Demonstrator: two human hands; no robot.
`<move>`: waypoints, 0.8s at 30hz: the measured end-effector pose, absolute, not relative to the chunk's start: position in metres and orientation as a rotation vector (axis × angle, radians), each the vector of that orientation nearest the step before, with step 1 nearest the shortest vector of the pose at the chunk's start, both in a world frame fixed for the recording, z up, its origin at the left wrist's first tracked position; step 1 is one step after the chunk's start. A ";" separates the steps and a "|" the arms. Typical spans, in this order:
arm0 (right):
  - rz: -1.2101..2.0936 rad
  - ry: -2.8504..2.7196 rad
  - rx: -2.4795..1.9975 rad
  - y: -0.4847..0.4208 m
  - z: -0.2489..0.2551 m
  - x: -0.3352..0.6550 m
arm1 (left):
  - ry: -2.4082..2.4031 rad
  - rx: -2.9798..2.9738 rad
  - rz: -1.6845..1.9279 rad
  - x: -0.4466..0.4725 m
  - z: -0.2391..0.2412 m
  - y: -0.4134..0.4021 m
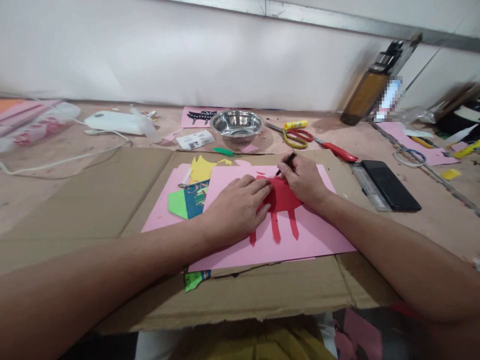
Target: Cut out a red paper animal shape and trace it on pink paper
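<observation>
A red paper cut-out with strip-like legs lies on a pink sheet of paper spread over brown cardboard. My left hand lies flat on the cut-out's left side, fingers stretched out, pressing it down. My right hand is closed around a thin black pen-like tool, its tip touching the cut-out's top edge.
Behind the sheet stand a steel bowl, yellow-red scissors, a yellow glue stick, a red-handled knife and a green-handled tool. A black phone and ruler lie right. Yellow, green and blue paper scraps lie left.
</observation>
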State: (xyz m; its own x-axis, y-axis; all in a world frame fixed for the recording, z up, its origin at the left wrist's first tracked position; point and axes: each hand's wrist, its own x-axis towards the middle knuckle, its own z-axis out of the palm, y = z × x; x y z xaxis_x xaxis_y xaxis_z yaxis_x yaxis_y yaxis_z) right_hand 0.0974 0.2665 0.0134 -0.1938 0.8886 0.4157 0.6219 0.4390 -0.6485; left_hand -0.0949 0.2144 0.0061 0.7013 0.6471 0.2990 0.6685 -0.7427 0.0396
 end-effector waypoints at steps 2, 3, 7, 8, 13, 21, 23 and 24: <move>0.432 -1.916 -1.273 0.266 0.013 0.098 | -1.091 -2.826 -0.459 -0.095 0.006 0.214; 0.432 -1.915 -1.272 0.266 0.013 0.098 | -1.085 -2.825 -0.458 -0.095 0.006 0.214; 0.436 -1.909 -1.271 0.266 0.013 0.098 | -1.071 -2.822 -0.481 -0.095 0.006 0.214; 0.439 -1.908 -1.271 0.266 0.013 0.098 | -1.069 -2.823 -0.489 -0.095 0.006 0.215; 0.430 -1.901 -1.278 0.267 0.014 0.098 | -1.067 -2.823 -0.496 -0.095 0.006 0.215; 0.411 -1.903 -1.289 0.268 0.014 0.098 | -1.096 -2.823 -0.462 -0.095 0.005 0.215; 0.401 -1.899 -1.288 0.268 0.014 0.098 | -1.092 -2.819 -0.479 -0.095 0.004 0.215; 0.399 -1.895 -1.290 0.268 0.014 0.098 | -1.089 -2.818 -0.488 -0.095 0.004 0.215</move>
